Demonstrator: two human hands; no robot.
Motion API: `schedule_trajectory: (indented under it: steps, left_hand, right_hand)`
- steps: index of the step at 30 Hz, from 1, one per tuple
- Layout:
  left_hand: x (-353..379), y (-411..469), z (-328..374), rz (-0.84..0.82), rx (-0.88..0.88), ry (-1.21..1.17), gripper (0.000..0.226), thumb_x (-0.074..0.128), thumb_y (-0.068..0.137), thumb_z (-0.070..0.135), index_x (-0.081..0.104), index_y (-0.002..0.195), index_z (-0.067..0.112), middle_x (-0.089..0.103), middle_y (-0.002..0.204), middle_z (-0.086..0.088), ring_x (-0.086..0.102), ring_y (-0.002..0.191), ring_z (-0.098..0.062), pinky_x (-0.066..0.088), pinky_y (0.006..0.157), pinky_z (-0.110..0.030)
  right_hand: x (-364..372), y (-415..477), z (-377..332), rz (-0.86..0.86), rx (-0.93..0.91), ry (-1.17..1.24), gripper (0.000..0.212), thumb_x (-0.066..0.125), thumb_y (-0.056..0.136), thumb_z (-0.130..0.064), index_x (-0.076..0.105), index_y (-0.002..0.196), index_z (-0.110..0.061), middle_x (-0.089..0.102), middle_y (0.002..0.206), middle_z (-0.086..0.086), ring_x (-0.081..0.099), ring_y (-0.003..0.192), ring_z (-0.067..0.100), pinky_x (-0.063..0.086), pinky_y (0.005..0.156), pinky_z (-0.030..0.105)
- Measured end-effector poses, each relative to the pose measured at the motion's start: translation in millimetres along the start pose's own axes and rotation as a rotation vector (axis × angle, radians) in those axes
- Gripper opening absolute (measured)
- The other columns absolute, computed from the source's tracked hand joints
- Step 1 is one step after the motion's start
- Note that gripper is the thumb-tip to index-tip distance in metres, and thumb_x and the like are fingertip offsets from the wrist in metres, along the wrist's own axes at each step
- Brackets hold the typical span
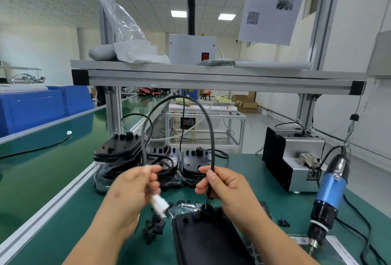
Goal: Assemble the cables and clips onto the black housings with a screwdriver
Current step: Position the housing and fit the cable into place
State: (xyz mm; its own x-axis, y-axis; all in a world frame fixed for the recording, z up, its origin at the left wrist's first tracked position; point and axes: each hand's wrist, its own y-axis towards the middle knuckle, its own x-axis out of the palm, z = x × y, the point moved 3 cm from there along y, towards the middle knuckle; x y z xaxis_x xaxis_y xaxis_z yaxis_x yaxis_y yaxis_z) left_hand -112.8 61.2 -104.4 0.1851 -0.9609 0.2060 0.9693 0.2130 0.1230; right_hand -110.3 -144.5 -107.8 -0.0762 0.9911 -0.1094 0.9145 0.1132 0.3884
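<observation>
Green matting covered the bench (243, 167) where I worked, and a green conveyor belt (42, 169) ran away on my left beyond the bench's aluminium edge rail (53, 205), with a blue crate (31, 108) on its far side. An aluminium shelf (211, 78) crossed overhead, carrying a grey box (190, 50) with a red switch, and a printed sheet (273, 4) hung above it on the right. Behind lay a long white-walled workshop with ceiling lights. My left hand (131, 188) was curled round one end of the black cable (213, 150), its white plug (159, 203) sticking out below my fingers. My right hand (224, 186) pinched the other end between thumb and forefinger, so the cable arched high between them. That end ran down into the near black housing (207, 239), which lay flat on the mat just under my right wrist. Small black clips (153, 227) were scattered beside its left edge. More housings (118, 150) were stacked in a row at the back, close behind my hands. The blue screwdriver (330, 192) hung upright at the right, near a grey machine (296, 159). Bare mat lay open between the housing and the screwdriver.
</observation>
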Motion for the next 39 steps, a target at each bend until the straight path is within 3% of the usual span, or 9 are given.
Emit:
schedule_trajectory:
  steps: [11, 13, 15, 18, 21, 23, 25, 28, 39]
  left_hand:
    - [-14, -1, 4, 0.082, 0.122, 0.299, 0.031, 0.035, 0.102, 0.034, 0.066, 0.101, 0.027, 0.032, 0.052, 0.012, 0.027, 0.050, -0.009, 0.036, 0.051, -0.035]
    - [-13, -8, 10, 0.059, 0.254, 0.423, 0.030, 0.036, 0.101, 0.035, 0.066, 0.097, 0.035, 0.040, 0.044, 0.012, 0.034, 0.049, -0.006, 0.039, 0.054, -0.036]
    - [-14, -14, 19, 0.038, 0.370, 0.544, 0.028, 0.039, 0.099, 0.037, 0.065, 0.092, 0.041, 0.053, 0.048, 0.014, 0.050, 0.052, -0.006, 0.036, 0.055, -0.025]
    - [-14, -21, 33, -0.004, 0.464, 0.637, 0.025, 0.043, 0.094, 0.042, 0.066, 0.089, 0.048, 0.067, 0.085, 0.026, 0.053, 0.086, 0.019, 0.036, 0.068, -0.011]
    - [-16, -28, 44, -0.069, 0.561, 0.597, 0.024, 0.045, 0.091, 0.055, 0.067, 0.089, 0.047, 0.067, 0.086, 0.028, 0.058, 0.077, 0.014, 0.038, 0.065, -0.019]
    - [-19, -31, 46, -0.099, 0.600, 0.542, 0.024, 0.047, 0.088, 0.052, 0.068, 0.088, 0.042, 0.069, 0.088, 0.021, 0.061, 0.083, 0.007, 0.041, 0.069, -0.022]
    - [-20, -33, 45, -0.114, 0.598, 0.504, 0.027, 0.047, 0.084, 0.054, 0.069, 0.087, 0.039, 0.070, 0.088, 0.018, 0.062, 0.088, 0.002, 0.042, 0.074, -0.022]
    - [-20, -33, 45, -0.042, 0.557, 0.504, 0.039, 0.044, 0.091, 0.059, 0.071, 0.079, 0.033, 0.061, 0.057, 0.024, 0.057, 0.060, 0.011, 0.037, 0.059, -0.022]
    - [-43, -43, 69, 0.189, 0.806, 0.606, 0.069, 0.042, 0.087, 0.061, 0.034, 0.054, 0.001, 0.025, 0.046, 0.003, 0.025, 0.042, -0.008, 0.026, 0.042, -0.027]
  right_hand:
    - [-14, -1, 1, 0.092, 0.078, 0.107, 0.022, 0.049, 0.099, -0.017, 0.071, 0.101, -0.018, 0.057, 0.073, 0.003, 0.053, 0.062, 0.014, 0.053, 0.068, 0.029]
    - [-23, 2, -9, 0.157, 0.061, -0.231, 0.028, 0.051, 0.098, -0.028, 0.059, 0.123, -0.019, 0.057, 0.115, 0.001, 0.058, 0.099, 0.009, 0.043, 0.092, 0.026]
    - [-23, 4, -43, 0.274, -0.178, -0.565, 0.058, 0.050, 0.096, -0.038, 0.027, 0.147, -0.025, 0.025, 0.147, -0.013, 0.026, 0.137, 0.003, 0.020, 0.112, 0.024]
    - [1, 16, -104, 0.316, -0.667, -1.000, 0.084, 0.055, 0.089, -0.035, 0.001, 0.153, -0.029, 0.009, 0.155, -0.012, 0.001, 0.145, 0.005, -0.006, 0.118, 0.028]
    - [22, 49, -134, 0.225, -0.738, -1.449, 0.088, 0.061, 0.087, -0.041, 0.000, 0.151, -0.038, 0.017, 0.158, -0.003, 0.002, 0.148, 0.017, -0.020, 0.113, 0.044]
    - [28, 71, -141, 0.093, -0.717, -1.566, 0.055, 0.055, 0.090, -0.046, 0.035, 0.140, -0.038, 0.047, 0.139, -0.001, 0.028, 0.142, 0.021, -0.001, 0.114, 0.048]
    - [28, 84, -143, 0.012, -0.723, -1.559, 0.024, 0.047, 0.094, -0.048, 0.062, 0.098, -0.029, 0.056, 0.084, -0.007, 0.060, 0.103, 0.023, 0.037, 0.080, 0.036]
    - [25, 94, -139, 0.111, -0.822, -1.598, 0.053, 0.028, 0.094, -0.061, 0.049, 0.065, -0.023, 0.032, 0.055, -0.010, 0.046, 0.057, 0.021, 0.015, 0.047, 0.022]
    - [17, 93, -142, 0.173, -1.061, -1.478, 0.055, 0.029, 0.097, -0.046, 0.042, 0.052, -0.019, 0.034, 0.050, -0.009, 0.034, 0.041, 0.017, 0.011, 0.048, 0.015]
